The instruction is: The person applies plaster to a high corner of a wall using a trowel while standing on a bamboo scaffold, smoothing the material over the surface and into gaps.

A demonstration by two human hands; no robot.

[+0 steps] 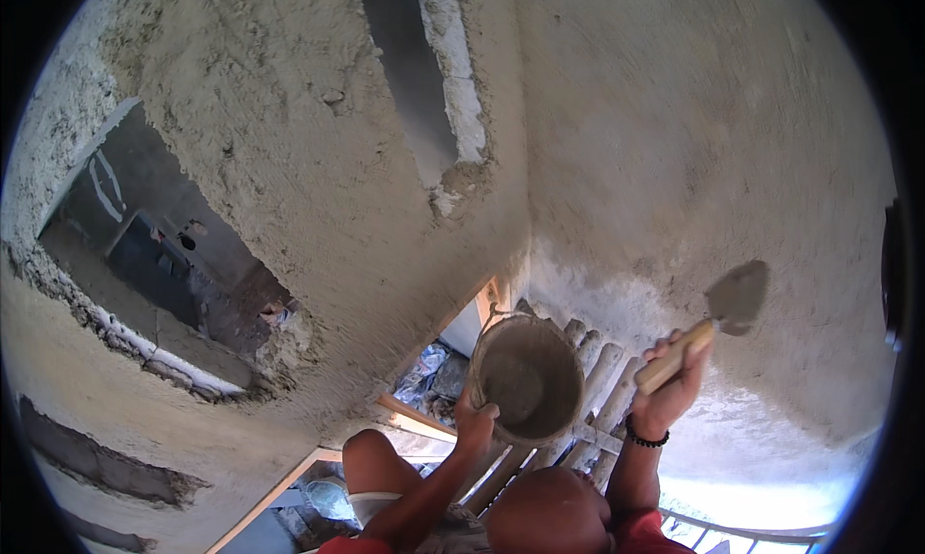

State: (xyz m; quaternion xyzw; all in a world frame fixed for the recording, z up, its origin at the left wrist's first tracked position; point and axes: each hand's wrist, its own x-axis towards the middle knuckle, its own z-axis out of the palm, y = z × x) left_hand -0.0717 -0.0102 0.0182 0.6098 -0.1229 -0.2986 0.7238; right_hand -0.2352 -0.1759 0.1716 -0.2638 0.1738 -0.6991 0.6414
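Note:
My left hand [476, 421] is closed on the rim of a mortar-coated round bucket [496, 342], held over a platform of wooden poles [605, 369]. Grey residue lines the bucket's inside. To the right, my right hand [674, 385] grips the light wooden handle of a pointed trowel [738, 296], its metal blade raised in front of the plastered wall [790, 169]. I cannot tell whether the blade touches the wall.
A rough wall [289, 120] on the left has a jagged window opening [193, 265], a narrow slot [405, 72] and recesses. Below, gaps in timber edging [279, 496] show bags and rubble. My bent knee [371, 458] and a railing [752, 530] are low in view.

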